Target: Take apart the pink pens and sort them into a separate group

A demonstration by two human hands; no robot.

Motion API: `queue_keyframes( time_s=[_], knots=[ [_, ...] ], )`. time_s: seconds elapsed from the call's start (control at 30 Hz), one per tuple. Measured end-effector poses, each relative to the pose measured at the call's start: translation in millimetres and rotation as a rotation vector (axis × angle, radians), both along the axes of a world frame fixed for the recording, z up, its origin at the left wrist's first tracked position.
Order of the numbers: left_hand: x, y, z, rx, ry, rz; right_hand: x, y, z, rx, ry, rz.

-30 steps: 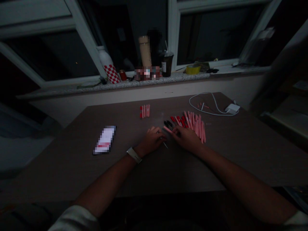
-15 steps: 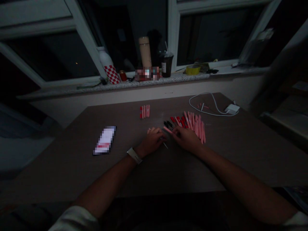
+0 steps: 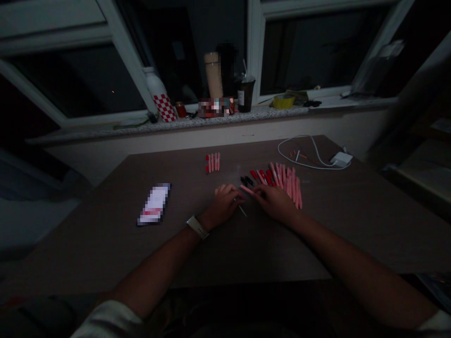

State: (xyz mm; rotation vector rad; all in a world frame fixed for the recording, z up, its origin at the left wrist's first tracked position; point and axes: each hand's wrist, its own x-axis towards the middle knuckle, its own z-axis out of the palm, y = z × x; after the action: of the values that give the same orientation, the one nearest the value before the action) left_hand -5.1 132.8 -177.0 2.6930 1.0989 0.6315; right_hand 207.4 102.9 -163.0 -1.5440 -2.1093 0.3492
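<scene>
A: Left hand (image 3: 225,203), finger state?

B: Thumb and fingertips drawn together, pinching a thin pale rod (image 3: 242,211). Lower end protrudes below the fingertips, slanting to the right; upper end hidden by the fingers.

A: Right hand (image 3: 275,202)?

B: Fingers and thumb pinching a pink tube (image 3: 246,189). Its free end projects leftward from the fingertips, just beyond the left fingertips. Tube and visible rod stand apart.

A: Loose parts?

B: Black pieces (image 3: 246,180) lie just beyond the held tube. Red pieces (image 3: 268,177) lie just past the right fingers. A bundle of pink tubes (image 3: 289,184) fans out beyond and right of those fingers; contact with the hand, cannot tell.

A: Beyond the left fingers?

B: A short row of pink pens (image 3: 214,162), side by side, red parts at its left end. Well apart from the fingers.

A: Farther out?

B: Phone (image 3: 155,204) flat, well left of the left fingers. White charger (image 3: 341,159) with looped cable, far to the right of and beyond the right fingers.
</scene>
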Motion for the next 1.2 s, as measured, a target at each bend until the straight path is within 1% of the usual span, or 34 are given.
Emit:
queue_keyframes(
  time_s=[0.23,0.3,0.47,0.57,0.67,0.77,0.9,1.07,1.2],
  knots=[
    [2,-3,3.9,0.003,-0.07,-0.033,2,2,-1.3,0.016,-0.006,0.023],
    [1,-2,3.3,-0.001,-0.095,0.01,2,2,-1.3,0.018,0.01,0.019],
    [0,3,1.2,0.006,-0.212,0.183,1,2,-2.8,0.018,0.08,0.019],
    [-2,5,1.6,-0.017,-0.306,0.234,0,2,-4.3,0.027,0.108,0.023],
    [-3,6,3.1,-0.021,-0.361,0.208,-1,2,-5.8,0.027,0.115,0.032],
    [-3,6,4.7,0.003,-0.354,0.163,-1,2,-7.1,0.022,0.124,0.034],
    [-2,6,4.3,0.011,-0.378,0.165,-1,2,-8.7,0.015,0.16,0.045],
    [-4,8,-1.1,-0.052,-0.469,0.232,-1,3,-9.8,0.038,0.202,0.051],
    [-4,10,-5.2,-0.13,-0.572,0.217,-1,2,-6.9,0.055,0.248,0.088]
  ],
)
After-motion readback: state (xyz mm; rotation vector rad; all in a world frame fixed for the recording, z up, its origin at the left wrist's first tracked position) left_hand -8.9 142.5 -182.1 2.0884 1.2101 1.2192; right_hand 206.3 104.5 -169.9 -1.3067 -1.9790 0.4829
